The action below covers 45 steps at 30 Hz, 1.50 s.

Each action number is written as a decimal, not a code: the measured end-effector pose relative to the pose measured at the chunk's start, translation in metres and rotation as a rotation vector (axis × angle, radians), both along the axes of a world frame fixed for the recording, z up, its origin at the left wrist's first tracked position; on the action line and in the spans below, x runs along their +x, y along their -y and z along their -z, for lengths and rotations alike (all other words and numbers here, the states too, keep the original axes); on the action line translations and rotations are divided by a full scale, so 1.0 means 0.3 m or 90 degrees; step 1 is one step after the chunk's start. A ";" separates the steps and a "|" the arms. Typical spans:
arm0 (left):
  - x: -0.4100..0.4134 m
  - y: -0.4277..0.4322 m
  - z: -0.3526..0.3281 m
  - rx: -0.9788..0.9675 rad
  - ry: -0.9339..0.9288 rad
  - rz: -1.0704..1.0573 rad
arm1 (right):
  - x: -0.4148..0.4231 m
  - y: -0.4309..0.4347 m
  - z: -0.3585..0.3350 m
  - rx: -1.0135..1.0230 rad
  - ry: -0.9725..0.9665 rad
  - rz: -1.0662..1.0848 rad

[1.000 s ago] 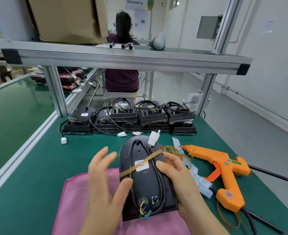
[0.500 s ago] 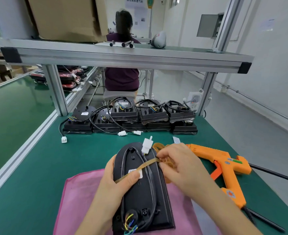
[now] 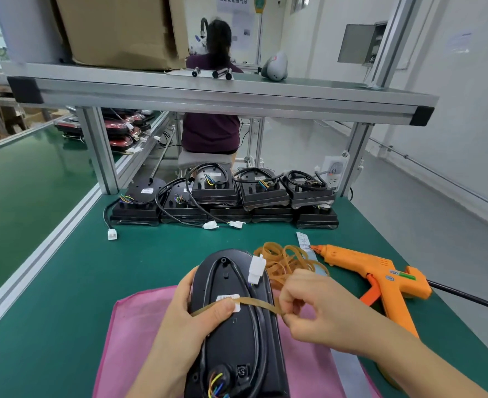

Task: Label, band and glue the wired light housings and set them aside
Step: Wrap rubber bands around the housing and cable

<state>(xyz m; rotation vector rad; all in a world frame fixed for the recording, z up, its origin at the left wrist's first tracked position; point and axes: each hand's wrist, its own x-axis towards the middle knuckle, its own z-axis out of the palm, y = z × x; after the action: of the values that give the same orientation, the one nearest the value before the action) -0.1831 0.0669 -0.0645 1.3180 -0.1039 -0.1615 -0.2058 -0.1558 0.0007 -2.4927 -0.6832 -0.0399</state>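
Now, your left grip (image 3: 191, 320) wraps the left edge of the black housing (image 3: 237, 340), with the thumb pressing the rubber band (image 3: 261, 303) down beside the white label (image 3: 227, 298). Your right grip (image 3: 317, 308) pinches the band's other end just off the housing's right edge, so the band runs taut across the back.

To do this well, press that thumb firmly, because I judge a slip would let the band snap back. Stretch the right end wide enough to clear the edge, then lower it gently so it crosses the width squarely and traps the black cable (image 3: 261, 334) against the back. Steer it below the white plug (image 3: 256, 268) so it cannot snag there. Try not to drag it over the label, which might lift.

You have the housing over the pink cloth (image 3: 133, 340) at the near side of the desk (image 3: 64, 282). It is back-up, and its long axis runs almost straight away from you. Its rounded end points toward the far row of housings (image 3: 222, 193), and the end with the coloured wires (image 3: 215, 383) points at you. The glue gun (image 3: 374, 271) lies to the right.
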 end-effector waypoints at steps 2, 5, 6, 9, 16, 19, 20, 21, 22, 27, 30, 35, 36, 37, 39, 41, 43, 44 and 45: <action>-0.002 0.009 0.005 0.001 0.003 0.006 | -0.007 0.001 0.009 0.014 -0.006 0.002; -0.006 0.020 0.003 0.038 0.026 0.021 | -0.005 0.007 0.014 0.002 -0.003 0.008; -0.004 0.020 -0.001 0.057 0.037 0.022 | -0.005 0.008 0.014 0.005 -0.008 0.017; 0.004 0.011 -0.009 0.093 0.058 0.015 | -0.010 -0.013 0.012 0.166 -0.038 0.120; -0.011 0.035 -0.005 0.096 0.080 0.072 | 0.035 -0.083 -0.004 0.299 -0.055 0.210; -0.013 0.031 0.002 0.086 0.081 0.086 | 0.055 -0.081 -0.025 0.310 -0.028 0.234; -0.015 0.033 0.002 0.083 0.080 0.092 | 0.061 -0.082 -0.033 0.306 -0.024 0.237; -0.017 0.035 0.002 0.080 0.079 0.098 | 0.066 -0.087 -0.040 0.300 -0.023 0.233; -0.017 0.037 0.000 0.078 0.076 0.103 | 0.070 -0.092 -0.045 0.294 -0.028 0.227; 0.003 0.019 0.000 0.020 0.023 0.112 | 0.072 -0.076 -0.058 0.448 -0.105 0.251; 0.014 -0.002 0.008 -0.001 -0.009 0.121 | 0.044 -0.048 -0.057 0.597 -0.262 0.337; 0.022 -0.016 0.010 -0.044 -0.036 0.125 | -0.049 -0.062 0.034 0.504 -0.557 0.173; 0.024 -0.017 0.014 -0.050 -0.039 0.121 | -0.065 -0.077 0.047 0.527 -0.585 0.132; 0.024 -0.016 0.017 -0.055 -0.044 0.117 | -0.073 -0.093 0.058 0.551 -0.594 0.102; 0.022 -0.018 0.018 -0.066 -0.047 0.112 | -0.084 -0.124 0.071 0.597 -0.578 0.088; 0.026 -0.019 0.017 -0.071 -0.041 0.108 | -0.087 -0.152 0.091 0.642 -0.546 0.114; 0.032 -0.023 0.012 -0.033 -0.017 0.112 | -0.083 -0.174 0.117 0.686 -0.499 0.165; 0.033 -0.027 0.008 0.002 0.003 0.113 | -0.079 -0.184 0.131 0.715 -0.478 0.194; 0.040 -0.028 0.000 0.042 0.026 0.110 | -0.073 -0.193 0.144 0.748 -0.464 0.221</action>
<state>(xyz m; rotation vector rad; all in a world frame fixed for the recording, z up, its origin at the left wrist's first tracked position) -0.1712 0.0752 -0.0644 1.3789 -0.2488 -0.2874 -0.2278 -0.0978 -0.0424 -1.2897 0.1192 0.2537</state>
